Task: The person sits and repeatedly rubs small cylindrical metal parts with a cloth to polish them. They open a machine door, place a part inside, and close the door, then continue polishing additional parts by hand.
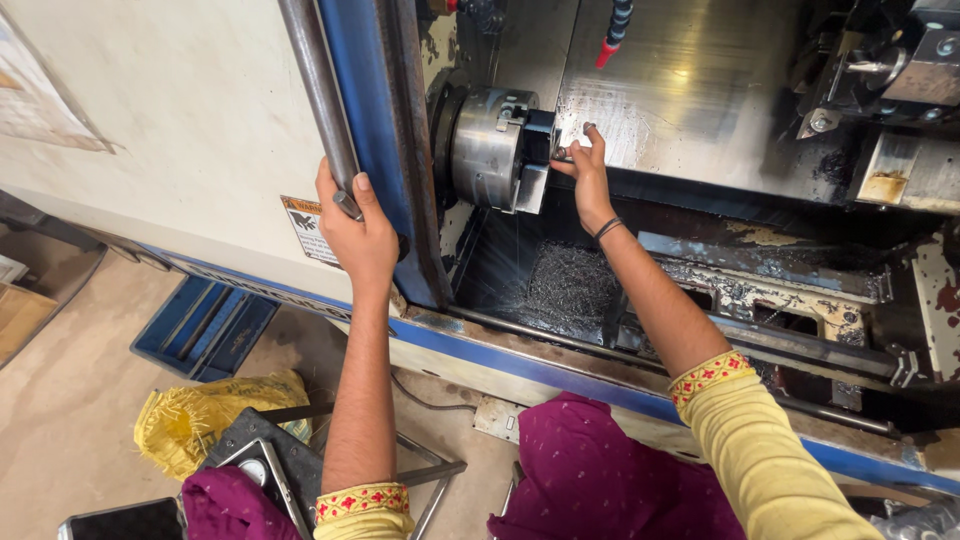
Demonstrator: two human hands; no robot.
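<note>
My left hand (357,233) grips the lower end of a long steel door handle bar (318,95) on the blue-edged door of a lathe. My right hand (585,165) reaches into the machine and pinches a small metal part (562,152) at the face of the round steel chuck (490,148). A dark band sits on that wrist. Both sleeves are yellow with red patterned cuffs.
Metal shavings (570,285) lie in the chip tray under the chuck. A tool turret (900,70) stands at the upper right, a red-tipped coolant nozzle (608,45) above. On the floor are a blue pallet (205,325), a yellow sack (215,415) and a gauge (255,465).
</note>
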